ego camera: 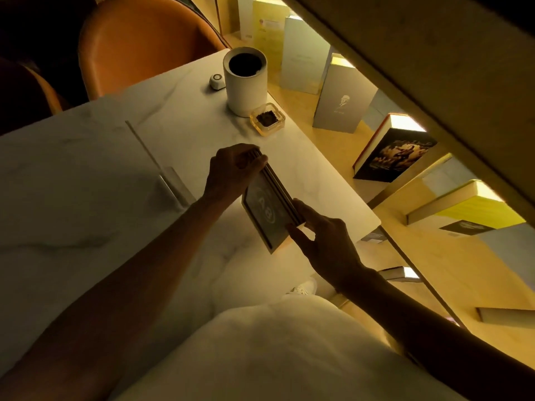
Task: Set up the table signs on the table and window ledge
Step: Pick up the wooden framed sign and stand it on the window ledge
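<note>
Both hands, left [231,172] and right [324,241], gripping opposite ends of stacked dark framed table signs [269,209], tilted above white marble desk [86,198] near its right edge. Beyond: white cylindrical container [246,82], dark inside; amber glass ashtray [267,119] holding dark grounds. Upright books [393,151] along lit ledge [451,256].

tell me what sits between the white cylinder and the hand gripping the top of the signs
In the head view, a glass ashtray with dark contents sits between the white cylinder and the left hand; beyond it, bare tabletop.
</note>
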